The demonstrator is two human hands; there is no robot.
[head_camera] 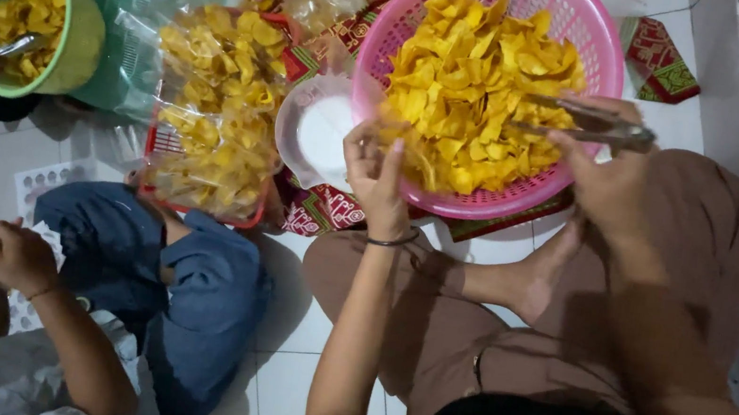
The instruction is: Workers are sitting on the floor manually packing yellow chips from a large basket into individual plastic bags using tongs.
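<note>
Head view: right hand (616,178) clamps metal tongs (590,122) over yellow chips (472,78); left hand (378,175) grips the pink basket (601,38) rim. Chips look light and brittle, so pinch gently at the edges.

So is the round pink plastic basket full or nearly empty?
Full: the round pink plastic basket is heaped with yellow chips almost to its rim, and the right hand holds metal tongs over them.

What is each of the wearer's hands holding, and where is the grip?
The right hand holds metal tongs by their rear end. The left hand grips the near rim of the pink basket.
</note>
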